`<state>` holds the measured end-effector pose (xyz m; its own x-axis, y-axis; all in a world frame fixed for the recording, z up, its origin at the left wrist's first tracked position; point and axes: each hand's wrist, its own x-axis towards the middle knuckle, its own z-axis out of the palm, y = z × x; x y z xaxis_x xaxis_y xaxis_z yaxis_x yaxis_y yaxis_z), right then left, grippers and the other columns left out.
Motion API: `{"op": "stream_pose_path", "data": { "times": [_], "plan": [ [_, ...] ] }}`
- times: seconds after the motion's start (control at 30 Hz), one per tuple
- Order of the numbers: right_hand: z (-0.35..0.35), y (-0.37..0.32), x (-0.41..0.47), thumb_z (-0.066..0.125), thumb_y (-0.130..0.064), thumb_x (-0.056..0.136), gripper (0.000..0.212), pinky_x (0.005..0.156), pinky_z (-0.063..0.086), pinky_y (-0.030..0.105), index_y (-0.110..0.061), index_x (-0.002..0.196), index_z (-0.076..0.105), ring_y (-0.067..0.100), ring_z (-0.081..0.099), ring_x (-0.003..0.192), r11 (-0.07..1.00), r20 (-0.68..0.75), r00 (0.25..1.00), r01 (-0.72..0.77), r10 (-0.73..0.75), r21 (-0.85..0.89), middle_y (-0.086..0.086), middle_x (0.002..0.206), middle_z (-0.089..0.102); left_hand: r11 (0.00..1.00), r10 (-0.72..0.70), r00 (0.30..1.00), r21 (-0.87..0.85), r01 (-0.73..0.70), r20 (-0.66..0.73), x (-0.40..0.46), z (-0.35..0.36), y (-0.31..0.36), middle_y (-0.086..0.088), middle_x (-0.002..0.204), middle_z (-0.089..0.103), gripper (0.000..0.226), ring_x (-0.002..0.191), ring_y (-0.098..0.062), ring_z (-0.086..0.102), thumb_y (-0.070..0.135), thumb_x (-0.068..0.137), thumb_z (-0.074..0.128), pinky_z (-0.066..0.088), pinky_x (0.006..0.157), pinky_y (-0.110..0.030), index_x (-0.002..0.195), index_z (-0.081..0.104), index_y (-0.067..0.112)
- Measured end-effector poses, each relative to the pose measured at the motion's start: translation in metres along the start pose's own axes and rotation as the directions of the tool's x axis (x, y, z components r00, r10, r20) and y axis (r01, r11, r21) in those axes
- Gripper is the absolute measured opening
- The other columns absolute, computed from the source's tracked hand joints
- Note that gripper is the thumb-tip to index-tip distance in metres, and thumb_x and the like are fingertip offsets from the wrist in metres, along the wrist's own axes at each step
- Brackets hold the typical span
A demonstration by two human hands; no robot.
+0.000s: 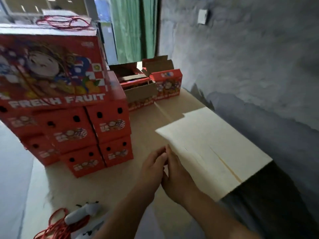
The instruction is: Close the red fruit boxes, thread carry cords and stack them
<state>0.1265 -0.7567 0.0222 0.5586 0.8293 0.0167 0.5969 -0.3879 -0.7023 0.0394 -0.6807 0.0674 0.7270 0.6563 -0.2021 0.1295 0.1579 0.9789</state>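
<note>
My left hand [151,168] and right hand [177,175] meet mid-table [146,128], fingers straightish, pressed together, holding nothing I can see. Next open fruit boxes [148,83] lie at 12 o'clock, w/ neither hand nearer; closed stack [69,118] at 10; red cords [58,228] at 7, nearer left.

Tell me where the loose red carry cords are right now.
In the head view, the loose red carry cords lie bottom left on the cardboard work surface, beside a white plush toy, left of the left hand.
</note>
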Motion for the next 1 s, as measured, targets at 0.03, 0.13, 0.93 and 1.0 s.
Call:
{"op": "stream_pose_path", "data": {
  "times": [0.03,0.13,0.93,1.0],
  "plan": [
    [-0.008,0.007,0.013,0.052,-0.040,0.101,0.085,0.102,0.043,0.024,-0.037,0.162,-0.007,0.010,0.047,0.136,1.000,0.018,1.000,0.000,0.000,-0.007,-0.009,0.167,0.022,1.000,-0.014,1.000,0.021,0.014,-0.010,0.014,0.006,0.001,0.021,0.110,0.076,0.029,0.104,0.003,0.070,0.026,0.109,0.050,0.052,0.080,-0.017,0.115,0.069,0.046],
    [-0.034,0.025,0.055,0.055,-0.032,0.104,0.080,0.111,0.043,0.030,-0.035,0.163,0.002,0.012,0.042,0.143,1.000,0.071,0.997,0.020,-0.021,0.014,-0.008,0.163,0.030,0.996,-0.026,1.000,0.089,0.026,0.002,0.054,0.022,0.012,0.023,0.111,0.075,0.030,0.103,0.005,0.069,0.029,0.108,0.050,0.053,0.078,-0.016,0.131,0.063,0.045],
    [0.014,0.097,0.587,0.064,-0.025,0.099,0.084,0.124,0.023,0.036,-0.019,0.165,0.013,0.022,0.022,0.156,0.906,0.443,0.875,0.333,-0.195,-0.260,0.002,0.172,0.014,0.114,-0.613,0.675,0.800,0.589,-0.410,0.399,-0.037,-0.182,-0.014,0.174,-0.011,0.122,0.155,-0.050,0.013,0.041,0.086,0.083,0.036,0.120,-0.057,0.166,-0.009,0.033],
    [0.025,0.095,0.614,0.067,-0.023,0.098,0.089,0.123,0.022,0.037,-0.016,0.165,0.009,0.023,0.015,0.157,0.893,0.413,0.891,0.330,-0.188,-0.306,0.003,0.173,0.002,0.116,-0.607,0.679,0.799,0.590,-0.414,0.399,-0.039,-0.199,-0.012,0.173,-0.016,0.127,0.156,-0.051,0.007,0.038,0.083,0.086,0.037,0.118,-0.059,0.164,-0.011,0.036]
  ]
}}
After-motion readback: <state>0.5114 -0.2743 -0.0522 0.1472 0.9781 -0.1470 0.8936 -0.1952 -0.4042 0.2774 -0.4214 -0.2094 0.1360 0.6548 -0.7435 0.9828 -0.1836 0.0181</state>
